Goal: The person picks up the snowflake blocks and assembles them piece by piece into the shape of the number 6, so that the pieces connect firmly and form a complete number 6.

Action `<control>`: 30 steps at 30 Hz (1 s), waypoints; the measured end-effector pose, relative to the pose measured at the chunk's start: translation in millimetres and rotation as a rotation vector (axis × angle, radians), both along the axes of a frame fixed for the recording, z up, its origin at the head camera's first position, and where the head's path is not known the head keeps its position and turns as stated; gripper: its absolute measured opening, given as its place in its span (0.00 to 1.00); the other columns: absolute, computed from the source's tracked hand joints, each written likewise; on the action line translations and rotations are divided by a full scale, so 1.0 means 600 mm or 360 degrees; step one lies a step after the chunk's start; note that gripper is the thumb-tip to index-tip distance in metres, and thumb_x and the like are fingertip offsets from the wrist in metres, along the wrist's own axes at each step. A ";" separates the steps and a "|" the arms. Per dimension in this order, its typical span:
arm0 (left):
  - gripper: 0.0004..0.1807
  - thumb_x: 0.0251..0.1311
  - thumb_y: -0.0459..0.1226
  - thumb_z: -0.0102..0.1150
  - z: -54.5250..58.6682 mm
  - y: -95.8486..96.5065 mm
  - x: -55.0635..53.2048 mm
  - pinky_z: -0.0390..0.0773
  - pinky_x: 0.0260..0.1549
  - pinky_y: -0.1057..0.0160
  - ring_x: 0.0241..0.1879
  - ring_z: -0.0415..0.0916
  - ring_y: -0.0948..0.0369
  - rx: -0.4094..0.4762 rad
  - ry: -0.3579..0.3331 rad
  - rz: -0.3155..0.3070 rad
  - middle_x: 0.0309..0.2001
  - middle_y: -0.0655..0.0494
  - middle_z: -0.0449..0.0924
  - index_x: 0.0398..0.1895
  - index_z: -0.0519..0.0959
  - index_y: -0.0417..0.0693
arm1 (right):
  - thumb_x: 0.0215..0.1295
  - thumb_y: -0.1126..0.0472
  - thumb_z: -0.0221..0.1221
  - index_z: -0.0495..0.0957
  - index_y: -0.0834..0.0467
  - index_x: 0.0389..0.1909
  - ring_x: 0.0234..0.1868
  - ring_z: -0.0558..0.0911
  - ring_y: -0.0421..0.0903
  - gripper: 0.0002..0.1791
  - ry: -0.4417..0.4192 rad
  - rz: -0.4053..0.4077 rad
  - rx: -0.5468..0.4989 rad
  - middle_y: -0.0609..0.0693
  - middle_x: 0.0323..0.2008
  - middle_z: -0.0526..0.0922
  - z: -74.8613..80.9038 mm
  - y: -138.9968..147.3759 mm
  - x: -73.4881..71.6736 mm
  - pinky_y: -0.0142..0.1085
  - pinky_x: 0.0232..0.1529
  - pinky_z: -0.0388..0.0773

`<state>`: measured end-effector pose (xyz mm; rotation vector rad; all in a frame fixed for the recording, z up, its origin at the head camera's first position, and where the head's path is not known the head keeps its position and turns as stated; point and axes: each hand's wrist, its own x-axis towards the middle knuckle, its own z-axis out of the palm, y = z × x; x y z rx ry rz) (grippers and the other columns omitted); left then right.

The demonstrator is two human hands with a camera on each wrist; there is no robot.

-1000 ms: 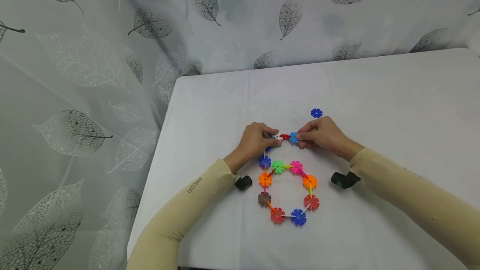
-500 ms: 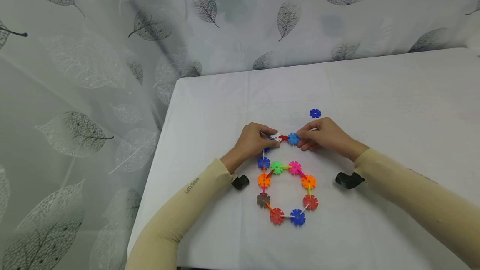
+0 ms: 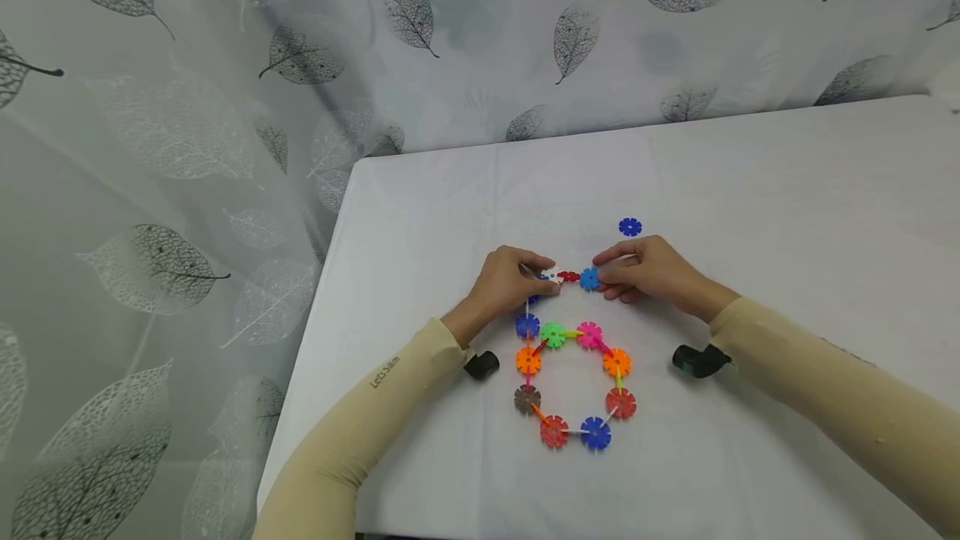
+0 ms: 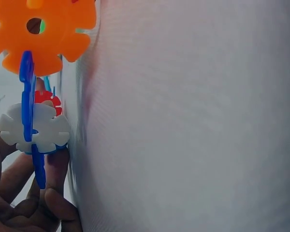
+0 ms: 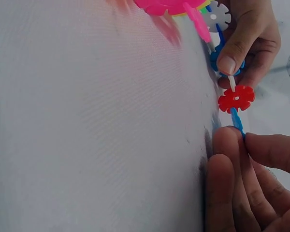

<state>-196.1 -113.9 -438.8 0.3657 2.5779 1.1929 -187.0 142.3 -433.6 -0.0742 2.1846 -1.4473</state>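
Note:
Notched plastic discs, slotted edge to edge, form a chain on the table with a closed ring at its near end. My right hand (image 3: 651,273) pinches the light blue disc (image 3: 588,278) at the chain's far end between thumb and fingers. That disc joins a red disc (image 5: 237,98). My left hand (image 3: 504,283) grips the chain around a blue disc (image 5: 213,60) beside a white disc (image 3: 553,276), its thumb pressing from the near side. Part of the blue disc is hidden by the fingers. Below the left hand, another blue disc (image 3: 527,325) links down to an orange disc (image 3: 528,361).
A loose dark blue disc (image 3: 630,227) lies beyond the right hand. The ring includes green (image 3: 553,334), pink (image 3: 588,335) and brown (image 3: 527,399) discs. Black wrist cameras hang under both sleeves. A leaf-patterned curtain (image 3: 465,40) borders the white table (image 3: 750,207).
The light blue disc has turned slightly in the right hand's pinch and shifted a little. The left hand keeps its hold in nearly the same place.

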 end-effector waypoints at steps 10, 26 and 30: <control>0.19 0.52 0.43 0.79 -0.001 0.000 0.001 0.77 0.31 0.68 0.30 0.78 0.65 -0.0018 0.0019 -0.0009 0.34 0.64 0.83 0.48 0.89 0.52 | 0.74 0.57 0.59 0.77 0.68 0.60 0.38 0.87 0.50 0.22 0.0065 -0.0081 0.0003 0.59 0.42 0.87 -0.001 0.003 0.001 0.34 0.39 0.84; 0.19 0.52 0.43 0.79 0.000 0.001 0.001 0.76 0.30 0.68 0.30 0.77 0.64 0.0000 -0.0008 -0.0007 0.35 0.64 0.83 0.48 0.89 0.52 | 0.73 0.55 0.60 0.72 0.67 0.58 0.37 0.86 0.46 0.22 -0.0025 -0.0223 -0.0065 0.59 0.46 0.84 0.006 -0.001 -0.001 0.34 0.40 0.84; 0.19 0.52 0.43 0.79 0.000 0.000 0.001 0.76 0.30 0.68 0.30 0.77 0.64 0.0005 -0.0008 0.0001 0.34 0.64 0.83 0.48 0.89 0.52 | 0.73 0.53 0.61 0.72 0.62 0.66 0.37 0.85 0.46 0.26 0.0043 -0.0217 -0.0069 0.60 0.46 0.81 0.008 0.002 0.001 0.34 0.40 0.84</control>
